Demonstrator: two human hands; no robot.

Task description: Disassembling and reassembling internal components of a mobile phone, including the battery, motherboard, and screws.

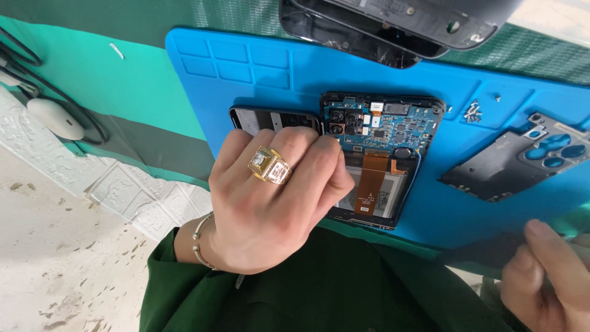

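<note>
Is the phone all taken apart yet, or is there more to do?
Partly. The back cover is off and lies on the blue mat, with loose screws beside it. The left hand rests on the opened phone. Its circuit board, orange ribbon cable and battery are still inside.

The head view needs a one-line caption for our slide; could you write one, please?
Left hand steadies an opened phone on a blue mat; right hand stays off the mat.

A dark cracked phone screen (350, 40) lies at the blue mat's (258, 74) top edge.
</note>
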